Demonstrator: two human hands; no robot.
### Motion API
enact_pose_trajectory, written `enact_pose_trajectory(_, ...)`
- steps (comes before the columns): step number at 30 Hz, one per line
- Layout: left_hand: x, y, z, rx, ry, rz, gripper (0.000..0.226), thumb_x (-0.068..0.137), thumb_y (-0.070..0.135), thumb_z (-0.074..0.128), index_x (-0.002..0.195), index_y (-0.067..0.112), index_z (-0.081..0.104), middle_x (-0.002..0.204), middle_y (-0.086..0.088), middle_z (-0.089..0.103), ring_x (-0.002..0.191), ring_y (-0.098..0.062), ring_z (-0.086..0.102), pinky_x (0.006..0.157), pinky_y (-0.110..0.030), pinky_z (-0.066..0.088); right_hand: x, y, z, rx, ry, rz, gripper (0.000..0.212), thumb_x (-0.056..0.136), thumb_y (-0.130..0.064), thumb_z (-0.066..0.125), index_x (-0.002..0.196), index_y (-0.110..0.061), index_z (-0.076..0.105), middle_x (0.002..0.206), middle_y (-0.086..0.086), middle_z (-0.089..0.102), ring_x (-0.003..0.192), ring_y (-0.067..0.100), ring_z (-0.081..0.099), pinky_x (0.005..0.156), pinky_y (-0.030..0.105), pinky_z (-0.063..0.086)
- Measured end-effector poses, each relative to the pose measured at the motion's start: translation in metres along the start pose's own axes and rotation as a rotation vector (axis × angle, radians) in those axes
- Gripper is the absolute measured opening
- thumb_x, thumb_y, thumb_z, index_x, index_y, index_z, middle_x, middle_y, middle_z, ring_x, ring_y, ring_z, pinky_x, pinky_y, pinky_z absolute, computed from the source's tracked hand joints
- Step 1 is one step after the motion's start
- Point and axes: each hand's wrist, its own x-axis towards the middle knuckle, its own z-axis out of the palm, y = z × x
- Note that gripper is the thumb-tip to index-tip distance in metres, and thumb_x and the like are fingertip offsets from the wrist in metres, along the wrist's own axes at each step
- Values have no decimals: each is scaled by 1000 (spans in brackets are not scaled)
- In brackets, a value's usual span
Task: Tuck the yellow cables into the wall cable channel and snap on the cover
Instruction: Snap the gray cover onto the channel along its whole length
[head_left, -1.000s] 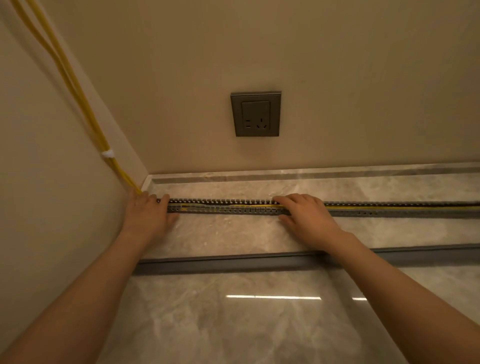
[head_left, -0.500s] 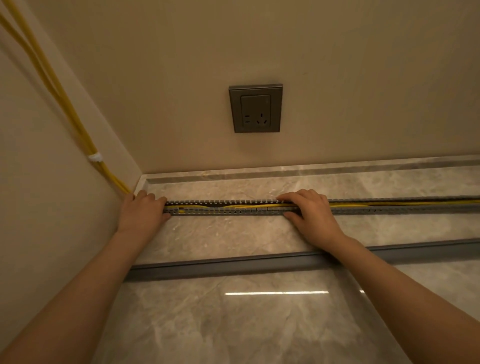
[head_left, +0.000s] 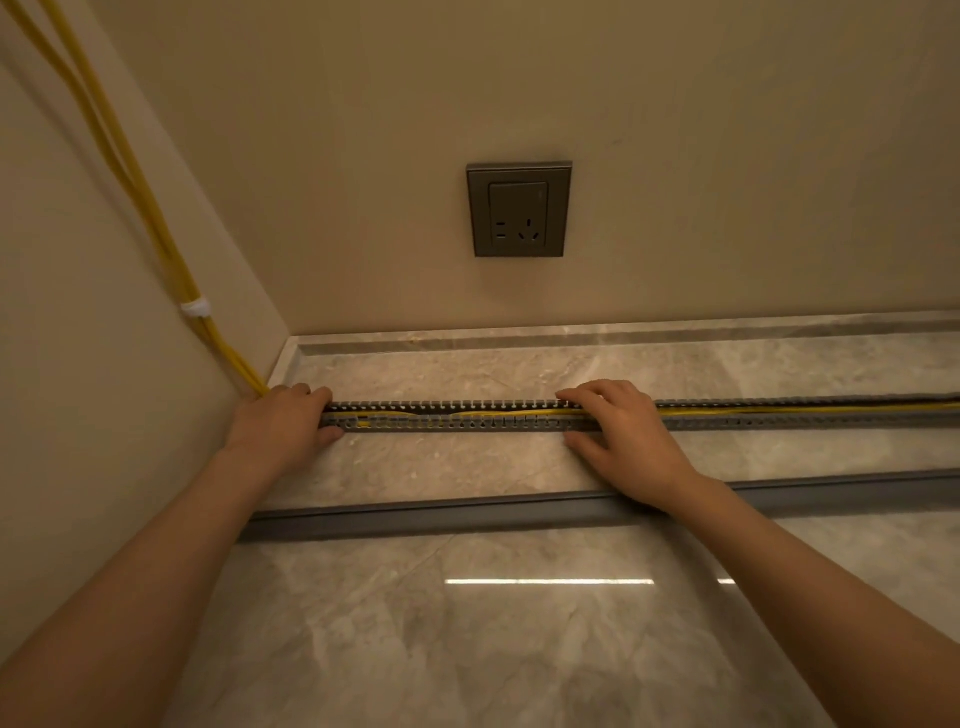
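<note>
A grey slotted cable channel (head_left: 457, 418) runs left to right across the marble surface. Yellow cables (head_left: 130, 166) come down the left wall, bound by a white tie (head_left: 196, 307), and lie inside the channel toward the right (head_left: 779, 410). My left hand (head_left: 283, 423) covers the channel's left end, fingers curled over it. My right hand (head_left: 621, 434) lies across the channel near its middle, fingers spread on top and thumb on the near side. The long grey cover (head_left: 441, 514) lies loose, parallel to the channel and nearer to me, partly under my right forearm.
A grey wall socket (head_left: 518, 209) is set in the beige back wall above the channel. The left wall meets the back wall at a corner beside my left hand. A raised marble ledge (head_left: 623, 332) borders the back wall.
My right hand has shifted slightly right along the channel and its fingers have spread. The cables between my hands lie flatter in the channel. My left hand stays at the left end.
</note>
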Motion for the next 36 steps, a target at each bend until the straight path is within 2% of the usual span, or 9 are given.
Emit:
enact_pose_trajectory(5,-8,1,-4,-27,-52,-6,36,88,52,49,108,22,52,103,-2,57,95,-21,57,72,-32,46,-19,-21,-1,46,50,-180,33,83,-32,66,112,-15,64,110,3,60,106,21,51,92,35,40)
enact_pose_trajectory(11,-23,5,-6,13,-91,-67,37,86,54,46,107,24,55,102,-1,59,95,-20,57,78,-33,48,-31,-32,-2,24,-251,-252,41,81,-52,59,109,-22,62,101,-5,59,95,10,51,81,24,43)
enact_pose_trajectory(14,-33,9,-4,-3,-129,-80,46,88,53,44,124,24,49,122,-3,56,110,-21,54,87,-35,48,-29,-34,-5,3,-317,-260,37,82,-42,62,111,-20,58,106,-3,57,97,12,51,79,24,41)
enact_pose_trajectory(17,-46,17,-5,-188,-45,-42,59,91,50,43,143,26,29,155,-4,19,135,-24,33,104,-39,38,-30,-38,-9,7,-331,-232,35,83,-37,64,111,-19,53,109,-2,53,94,15,53,77,26,42)
enact_pose_trajectory(19,-55,24,-8,-367,45,76,55,93,49,41,143,29,30,156,1,15,138,-21,29,107,-40,35,-32,-42,-10,13,-318,-209,36,84,-34,64,113,-20,49,113,-2,52,93,15,54,76,28,43)
enact_pose_trajectory(21,-63,30,-14,-476,55,183,47,93,50,39,135,30,43,145,3,41,126,-16,43,101,-39,41,-35,-46,-12,-7,-312,-212,37,85,-30,63,118,-21,48,118,-3,50,96,15,56,78,29,46)
enact_pose_trajectory(24,-72,34,-25,-531,-36,246,54,85,62,30,103,25,65,101,2,69,89,-11,61,80,-39,50,-37,-52,-15,-113,-259,-278,35,89,-23,57,124,-20,51,120,0,50,100,20,55,76,35,48)
enact_pose_trajectory(30,-79,54,-39,-665,-106,273,49,75,69,31,65,32,63,60,10,65,57,0,58,56,-19,44,-38,-65,-27,-301,-104,-441,32,85,-6,58,115,-16,56,106,6,56,86,25,57,56,34,39)
enact_pose_trajectory(36,-76,80,-40,-582,49,237,36,77,56,60,64,23,61,55,3,56,53,-12,51,49,-29,33,-43,-56,-39,-294,-55,-422,27,94,-28,49,119,-21,53,111,3,57,94,24,58,63,35,44)
